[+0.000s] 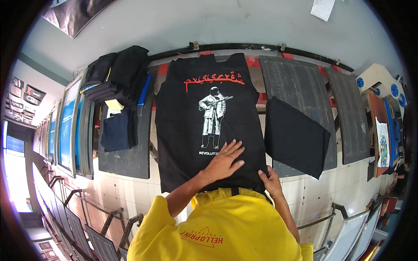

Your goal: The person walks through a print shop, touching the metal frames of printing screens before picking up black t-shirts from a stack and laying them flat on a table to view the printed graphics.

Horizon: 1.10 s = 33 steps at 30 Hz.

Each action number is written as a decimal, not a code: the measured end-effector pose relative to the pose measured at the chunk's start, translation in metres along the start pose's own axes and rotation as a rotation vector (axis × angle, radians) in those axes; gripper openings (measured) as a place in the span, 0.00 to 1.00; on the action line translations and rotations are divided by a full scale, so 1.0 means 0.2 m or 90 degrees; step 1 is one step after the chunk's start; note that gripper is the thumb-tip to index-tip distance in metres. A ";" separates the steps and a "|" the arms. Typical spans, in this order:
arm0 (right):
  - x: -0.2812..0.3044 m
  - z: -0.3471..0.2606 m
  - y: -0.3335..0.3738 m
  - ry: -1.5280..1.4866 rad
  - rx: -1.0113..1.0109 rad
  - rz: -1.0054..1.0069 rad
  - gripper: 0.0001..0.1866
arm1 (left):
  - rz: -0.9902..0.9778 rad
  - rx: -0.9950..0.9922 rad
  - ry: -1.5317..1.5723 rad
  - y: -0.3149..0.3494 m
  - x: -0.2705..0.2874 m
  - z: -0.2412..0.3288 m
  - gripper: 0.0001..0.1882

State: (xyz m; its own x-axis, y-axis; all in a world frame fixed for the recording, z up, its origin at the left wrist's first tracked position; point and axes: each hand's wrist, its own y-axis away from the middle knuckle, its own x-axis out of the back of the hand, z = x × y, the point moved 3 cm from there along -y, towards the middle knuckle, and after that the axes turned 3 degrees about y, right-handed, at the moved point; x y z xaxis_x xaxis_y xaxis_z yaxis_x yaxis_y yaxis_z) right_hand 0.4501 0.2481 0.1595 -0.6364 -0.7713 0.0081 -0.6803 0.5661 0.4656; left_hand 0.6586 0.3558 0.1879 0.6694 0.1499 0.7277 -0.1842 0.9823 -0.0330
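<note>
A black shirt (183,117) lies spread in front of me over a board. Its print has red lettering at the top, a white standing figure with a rifle, and small white lettering below. My left hand (225,162) rests flat on the lower part of the shirt, fingers spread, partly covering the small lettering. At the lower right corner my right hand (271,182) grips the shirt's edge, thumb on top and the other fingers partly hidden. Just to the right, a dark piece of cloth (296,139) lies across a grey board.
Left stands a stack of dark folded garments (117,69), with a smaller folded dark cloth (117,132) on a board (126,165). Grey boards (348,117) continue rightward along a rail (244,46). Framed screens (69,126) line the far left; metal racks (115,215) stand lower left.
</note>
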 end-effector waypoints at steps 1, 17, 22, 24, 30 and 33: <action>0.00 -0.01 0.00 -0.005 0.008 -0.007 0.15 | -0.022 -0.002 0.015 0.04 -0.01 0.03 0.30; 0.02 -0.02 0.02 0.381 0.073 0.058 0.19 | -0.118 0.112 -0.169 0.52 0.10 0.04 0.50; 0.01 0.10 0.01 0.459 0.062 0.034 0.25 | -0.099 0.171 -0.251 0.74 0.15 -0.02 0.52; 0.01 0.17 -0.02 0.519 0.045 0.049 0.32 | -0.089 0.195 -0.304 0.82 0.16 -0.05 0.51; 0.02 0.32 -0.04 0.145 -0.067 -0.116 0.35 | 0.073 0.261 -0.295 1.04 0.19 -0.14 0.39; 0.00 0.33 -0.01 0.045 -0.123 -0.109 0.36 | 0.187 0.327 -0.237 1.14 0.20 -0.19 0.40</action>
State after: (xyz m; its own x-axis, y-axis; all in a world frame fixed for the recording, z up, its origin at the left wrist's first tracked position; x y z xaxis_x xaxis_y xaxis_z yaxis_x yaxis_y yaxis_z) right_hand 0.4273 0.2656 0.0996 -0.4866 -0.8732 -0.0267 -0.6897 0.3653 0.6252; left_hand 0.6704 0.5909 0.1840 0.2657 0.2623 0.9277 -0.6982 0.7159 -0.0025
